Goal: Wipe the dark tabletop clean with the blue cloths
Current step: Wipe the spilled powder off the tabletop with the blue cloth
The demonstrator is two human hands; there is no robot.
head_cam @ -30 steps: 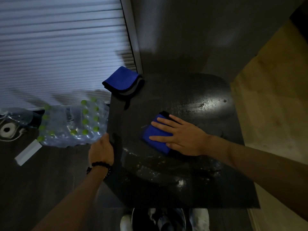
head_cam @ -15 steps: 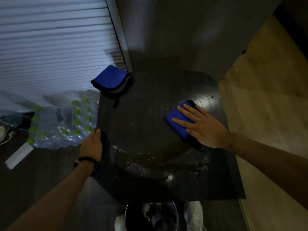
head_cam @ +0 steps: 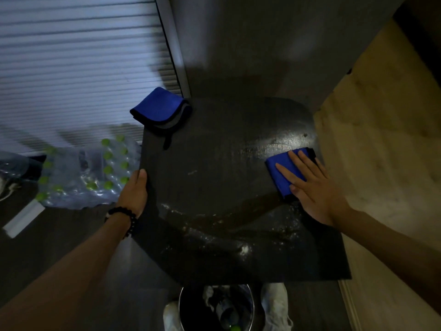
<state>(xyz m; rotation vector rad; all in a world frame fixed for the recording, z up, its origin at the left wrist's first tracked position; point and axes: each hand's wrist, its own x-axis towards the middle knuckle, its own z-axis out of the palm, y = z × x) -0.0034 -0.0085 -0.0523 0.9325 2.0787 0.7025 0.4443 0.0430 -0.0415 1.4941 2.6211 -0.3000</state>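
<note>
The dark tabletop [head_cam: 214,182] fills the middle of the view, with wet streaks and pale specks across its near half. My right hand [head_cam: 312,187] lies flat, fingers spread, pressing a folded blue cloth [head_cam: 281,170] onto the table's right edge. A second folded blue cloth [head_cam: 160,108] rests on the far left corner, partly overhanging. My left hand [head_cam: 134,189], with a dark bead bracelet on the wrist, grips the table's left edge.
A shrink-wrapped pack of green-capped water bottles [head_cam: 86,173] lies on the floor to the left. A round bin [head_cam: 217,309] with rubbish stands under the near edge between two white shoes. A tan wall [head_cam: 386,151] borders the right side; window blinds [head_cam: 76,68] hang behind left.
My right hand has slid the blue cloth from the table's middle across to the right edge. The left hand stays on the left edge, and the camera view shifted slightly.
</note>
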